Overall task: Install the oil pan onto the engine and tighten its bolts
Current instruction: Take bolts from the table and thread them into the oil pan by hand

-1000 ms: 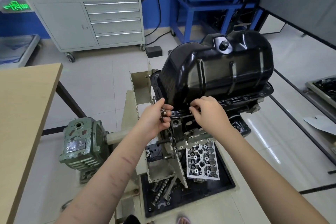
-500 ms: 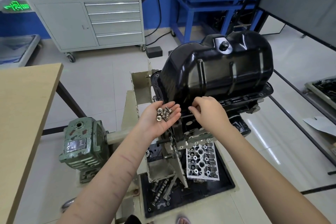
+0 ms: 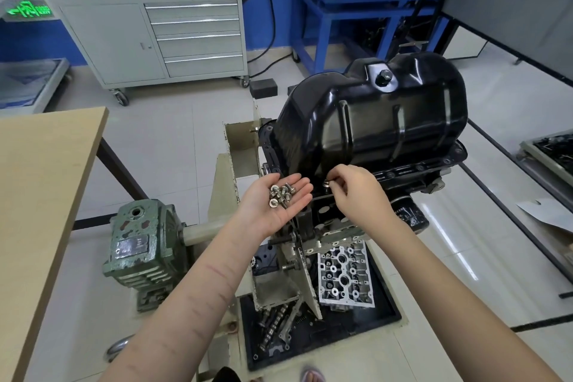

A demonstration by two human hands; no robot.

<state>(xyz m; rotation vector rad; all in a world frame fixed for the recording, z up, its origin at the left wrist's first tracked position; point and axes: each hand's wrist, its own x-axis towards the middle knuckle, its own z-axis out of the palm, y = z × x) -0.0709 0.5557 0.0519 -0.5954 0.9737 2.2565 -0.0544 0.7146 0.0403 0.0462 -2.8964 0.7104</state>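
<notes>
The left hand [image 3: 273,200] lies flat and palm up, fingers straight, cradling a small heap of loose bolts [image 3: 280,193]; a second ago those fingers were curled over them against the pan. The right hand [image 3: 356,192] pinches one bolt [image 3: 326,184] at the near flange of the black oil pan [image 3: 372,121], probably starting it by fingertip. The pan sits on the upturned engine [image 3: 412,177], which is held in a beige stand [image 3: 231,180]. Opening the palm suggests bolts are being fed one by one, with most not yet fitted and none tightened. A green gearbox [image 3: 139,245] sits left, and a cylinder head [image 3: 344,276] lies in the tray [image 3: 387,316] below.
</notes>
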